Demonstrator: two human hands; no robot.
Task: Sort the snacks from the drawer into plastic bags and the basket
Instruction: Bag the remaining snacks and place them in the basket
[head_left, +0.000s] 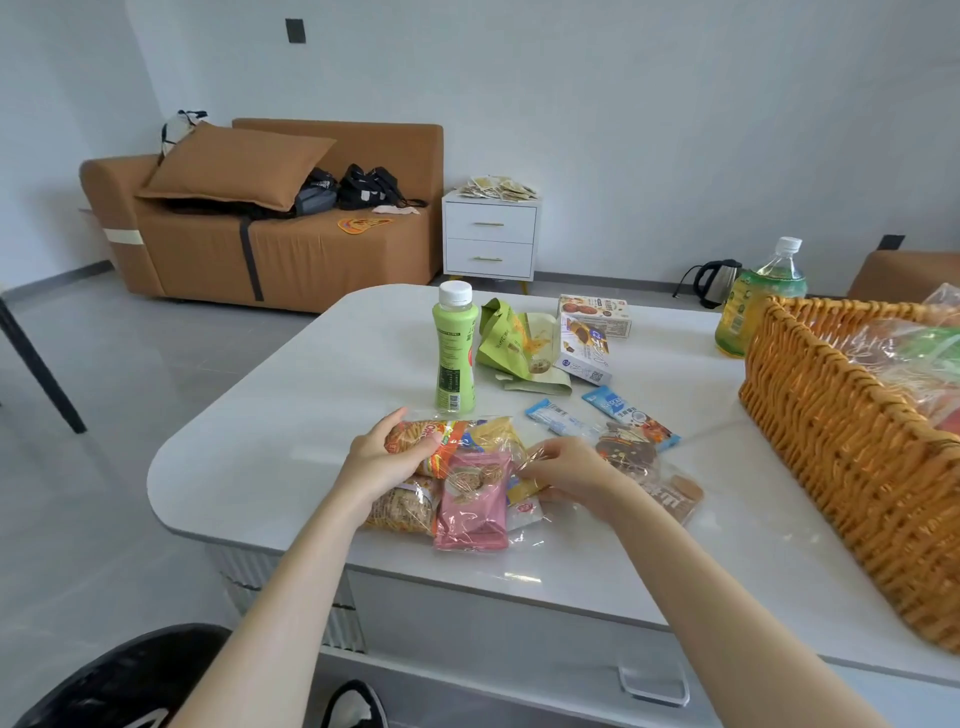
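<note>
A clear plastic bag (483, 467) lies near the table's front edge, holding several snack packs: an orange noodle pack (441, 439), a pink packet (475, 501) and a beige pack (402, 512). My left hand (387, 460) grips the orange pack through the bag. My right hand (566, 475) pinches the bag's crinkled mouth. Two blue wrapped bars (626, 410) and brown chocolate snacks (626, 454) lie just behind my right hand. The wicker basket (831, 436) stands at the right with filled plastic bags inside.
A green drink bottle (454, 353), a green pouch (506, 340) and two biscuit boxes (592, 332) stand mid-table (322, 374). A large tea bottle (758, 301) is behind the basket. A sofa, a white nightstand and a kettle are across the floor.
</note>
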